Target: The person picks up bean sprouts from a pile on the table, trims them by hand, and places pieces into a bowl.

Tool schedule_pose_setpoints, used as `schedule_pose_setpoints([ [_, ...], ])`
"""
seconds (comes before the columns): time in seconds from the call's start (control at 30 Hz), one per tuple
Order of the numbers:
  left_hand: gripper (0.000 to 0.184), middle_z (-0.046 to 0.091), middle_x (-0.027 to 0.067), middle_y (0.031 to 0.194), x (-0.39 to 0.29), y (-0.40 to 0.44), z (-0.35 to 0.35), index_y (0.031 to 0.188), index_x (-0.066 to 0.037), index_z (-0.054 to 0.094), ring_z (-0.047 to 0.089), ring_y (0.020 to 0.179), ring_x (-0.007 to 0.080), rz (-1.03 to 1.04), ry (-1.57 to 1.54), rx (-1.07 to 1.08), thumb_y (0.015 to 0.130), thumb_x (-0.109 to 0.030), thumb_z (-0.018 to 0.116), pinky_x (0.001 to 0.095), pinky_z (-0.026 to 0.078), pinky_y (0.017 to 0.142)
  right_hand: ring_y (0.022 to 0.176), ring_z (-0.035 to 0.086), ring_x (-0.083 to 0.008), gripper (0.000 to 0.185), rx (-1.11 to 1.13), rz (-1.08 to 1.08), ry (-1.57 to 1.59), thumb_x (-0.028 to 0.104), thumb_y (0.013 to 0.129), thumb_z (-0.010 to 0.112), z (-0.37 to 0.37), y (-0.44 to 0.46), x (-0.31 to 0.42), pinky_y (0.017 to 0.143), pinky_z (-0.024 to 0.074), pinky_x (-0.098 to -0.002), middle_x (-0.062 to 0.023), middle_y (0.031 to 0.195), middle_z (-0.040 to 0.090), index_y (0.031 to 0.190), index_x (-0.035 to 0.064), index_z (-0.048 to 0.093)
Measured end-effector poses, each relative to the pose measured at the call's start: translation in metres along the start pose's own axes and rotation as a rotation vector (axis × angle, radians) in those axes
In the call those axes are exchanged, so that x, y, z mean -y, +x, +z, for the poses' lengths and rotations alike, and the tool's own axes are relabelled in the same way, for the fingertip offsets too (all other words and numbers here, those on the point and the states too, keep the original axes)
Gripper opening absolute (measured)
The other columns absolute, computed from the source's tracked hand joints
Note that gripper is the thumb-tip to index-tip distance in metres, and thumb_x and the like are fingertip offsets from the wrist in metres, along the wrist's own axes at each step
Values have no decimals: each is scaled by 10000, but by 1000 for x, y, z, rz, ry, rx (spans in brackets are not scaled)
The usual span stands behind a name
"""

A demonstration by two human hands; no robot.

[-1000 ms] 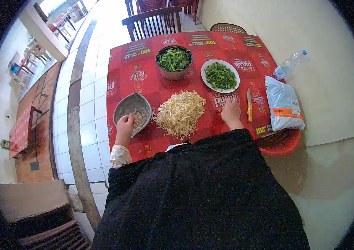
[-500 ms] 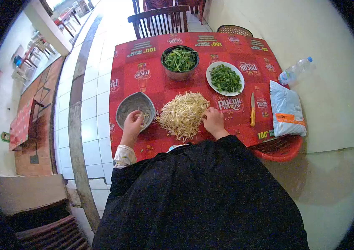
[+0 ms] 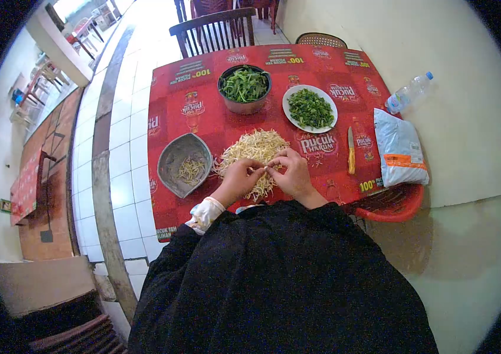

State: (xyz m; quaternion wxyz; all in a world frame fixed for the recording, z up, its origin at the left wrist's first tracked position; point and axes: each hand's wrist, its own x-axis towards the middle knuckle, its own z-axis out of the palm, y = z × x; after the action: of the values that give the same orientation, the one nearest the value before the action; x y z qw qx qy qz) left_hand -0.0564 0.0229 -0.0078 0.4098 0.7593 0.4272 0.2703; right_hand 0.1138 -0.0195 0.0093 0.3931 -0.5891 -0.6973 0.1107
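Note:
A loose heap of pale bean sprouts (image 3: 254, 144) lies on the red tablecloth in front of me. Over its near edge, my left hand (image 3: 240, 179) and my right hand (image 3: 293, 177) meet with their fingertips pinched. A small whitish piece, seemingly one bean sprout, shows between them. To the left of the heap stands a grey bowl (image 3: 171, 154) with a small pile of sprout bits (image 3: 191, 170) inside. My left wrist is close to this bowl's right side.
Behind the heap are a pot (image 3: 245, 107) of leafy greens and a white plate (image 3: 335, 115) with chopped greens. On the right lie a yellow-handled knife (image 3: 351, 154), a grey plastic package (image 3: 401, 147) and a clear bottle (image 3: 409, 94). A red basket (image 3: 395, 207) sits by the wall.
My left hand has left the grey bowl and moved right to the heap. My right hand has come slightly left, and the fingertips of both now meet. The view has shifted a little.

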Motion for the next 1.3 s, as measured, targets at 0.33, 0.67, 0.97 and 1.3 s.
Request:
schedule_pose_setpoints([
  [0.33,219,625,148,738,-7,-5,-6,831,-13,654,612,645,221,-37,-22,70,744,-211,617,337,481,604,738,575,-237,137,105,-72,65,94,588,735,-9,0,5,644,456,-343,-60,750,566,699,83,656],
  [0.67,235,627,129,700,1,-12,-21,847,8,646,594,625,165,-132,-170,106,766,-209,606,303,470,584,738,599,-257,112,108,96,69,142,644,667,-24,11,-44,657,474,-338,-86,775,614,733,74,659],
  [0.97,199,528,-3,670,55,-47,-88,851,6,587,474,554,73,-449,-588,-320,819,-190,594,209,368,493,788,604,-296,164,-92,577,-340,154,689,616,-30,-11,-144,699,473,-384,-137,806,632,812,53,655],
  [1.3,209,499,-20,663,98,-66,-106,860,-70,507,465,529,74,-510,-883,-620,852,-265,581,214,381,471,836,578,-306,176,360,278,-458,216,733,602,40,-4,-101,723,461,-426,-128,871,601,838,90,666],
])
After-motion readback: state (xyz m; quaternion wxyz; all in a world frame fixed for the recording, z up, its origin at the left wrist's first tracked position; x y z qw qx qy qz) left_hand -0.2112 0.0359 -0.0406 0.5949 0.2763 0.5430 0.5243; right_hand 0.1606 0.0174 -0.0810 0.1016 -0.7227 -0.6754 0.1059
